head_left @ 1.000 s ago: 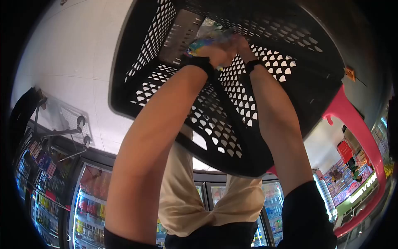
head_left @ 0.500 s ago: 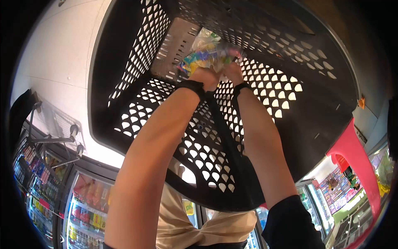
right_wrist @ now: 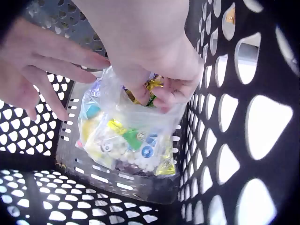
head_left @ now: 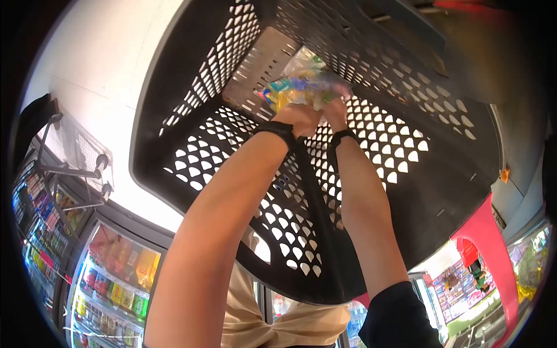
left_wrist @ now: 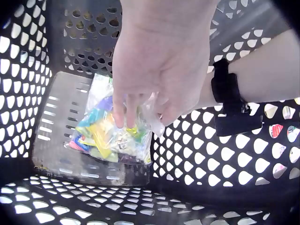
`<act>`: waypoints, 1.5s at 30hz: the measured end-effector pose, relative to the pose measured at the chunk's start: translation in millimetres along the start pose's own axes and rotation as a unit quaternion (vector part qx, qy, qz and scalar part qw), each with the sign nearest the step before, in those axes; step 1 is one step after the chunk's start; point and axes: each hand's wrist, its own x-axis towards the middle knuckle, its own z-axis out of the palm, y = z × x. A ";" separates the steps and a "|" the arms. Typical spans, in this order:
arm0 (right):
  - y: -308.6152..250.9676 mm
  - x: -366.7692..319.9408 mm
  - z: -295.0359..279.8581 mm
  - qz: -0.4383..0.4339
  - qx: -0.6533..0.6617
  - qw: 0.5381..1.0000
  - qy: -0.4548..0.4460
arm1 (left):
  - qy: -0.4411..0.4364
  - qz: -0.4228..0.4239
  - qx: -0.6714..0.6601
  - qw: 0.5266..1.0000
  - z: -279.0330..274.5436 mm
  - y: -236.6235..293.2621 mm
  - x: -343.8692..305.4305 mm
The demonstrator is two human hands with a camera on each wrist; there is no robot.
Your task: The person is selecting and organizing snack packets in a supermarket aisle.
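Deep in a black shopping basket (head_left: 400, 203) lies a clear plastic bag (right_wrist: 126, 143) filled with small, brightly coloured wrapped pieces in yellow, green, blue and white. My right hand (right_wrist: 154, 61) curls its fingers at the bag's upper edge and pinches the plastic there, with shiny gold wrapping showing beside the fingertips. To the left of it my left hand (right_wrist: 47, 70) has its fingers stretched out, the tips close to the bag's edge. The left wrist view looks over the back of the left hand (left_wrist: 161, 61), which hides most of the right one.
Perforated walls surround both forearms, and a pink handle (head_left: 493, 249) curves off the basket's right side. Lit drink fridges (head_left: 113, 284) stand at lower left. A wheeled metal cart (head_left: 78, 156) is at the left, by the pale floor (head_left: 98, 81).
Both hands have come lower in the head view, and more of the coloured bag shows beyond them. The basket has shifted in view and appears nearer.
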 end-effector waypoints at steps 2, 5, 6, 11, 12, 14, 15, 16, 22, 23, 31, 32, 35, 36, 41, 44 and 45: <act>-7.5 9.9 12.6 0.098 -0.021 0.994 0.050 | 0.066 0.007 0.009 0.998 12.9 -17.7 8.7; 36.4 42.1 43.4 0.079 -0.060 0.994 0.034 | 0.107 0.025 -0.002 0.994 23.9 -35.7 13.9; 52.8 55.3 49.0 0.061 -0.070 0.996 0.011 | 0.096 0.010 -0.004 0.995 22.8 -35.1 12.5; 64.6 54.0 33.2 0.070 0.180 0.981 0.030 | 0.025 -0.046 -0.057 0.997 24.1 -16.6 5.4; 53.4 45.2 22.2 0.136 0.122 0.983 0.015 | 0.010 -0.056 -0.063 0.996 24.0 -14.1 3.6; 42.8 54.9 14.9 0.199 0.019 0.979 0.029 | 0.012 -0.078 -0.075 0.994 13.3 -3.3 -8.6; 9.0 27.9 -10.1 0.219 0.043 0.974 0.037 | 0.007 -0.093 -0.078 0.993 0.7 3.6 -17.0; -8.7 6.2 -27.3 0.183 0.017 0.982 0.051 | 0.032 -0.102 -0.090 0.990 -2.5 10.8 -24.2; -57.4 -56.4 -71.8 0.224 0.035 0.941 0.249 | 0.096 -0.131 -0.144 0.976 -37.2 45.9 -78.2; -71.3 -73.9 -82.2 0.229 0.076 0.927 0.289 | 0.128 -0.128 -0.160 0.970 -40.6 54.7 -91.9; -181.1 -204.6 -157.2 0.208 0.164 0.940 0.215 | 0.374 -0.076 -0.168 0.909 -74.1 123.3 -197.6; -181.9 -211.5 -159.3 0.199 0.184 0.952 0.144 | 0.394 -0.084 -0.143 0.904 -78.1 132.8 -213.1; -226.1 -274.8 -182.1 0.146 0.282 0.947 0.050 | 0.463 -0.084 -0.082 0.879 -83.6 159.2 -250.8; -240.0 -293.2 -199.1 0.120 0.282 0.952 -0.030 | 0.487 -0.082 -0.062 0.868 -87.5 164.4 -265.3; -248.9 -335.5 -220.4 -0.022 0.183 0.980 -0.069 | 0.380 0.026 -0.196 0.904 -124.8 179.2 -336.7; -274.9 -385.5 -270.1 -0.052 0.268 0.956 -0.107 | 0.339 0.071 -0.270 0.899 -157.6 192.3 -380.7; -278.8 -397.5 -285.6 -0.071 0.280 0.951 -0.114 | 0.318 0.084 -0.269 0.905 -167.4 195.0 -390.9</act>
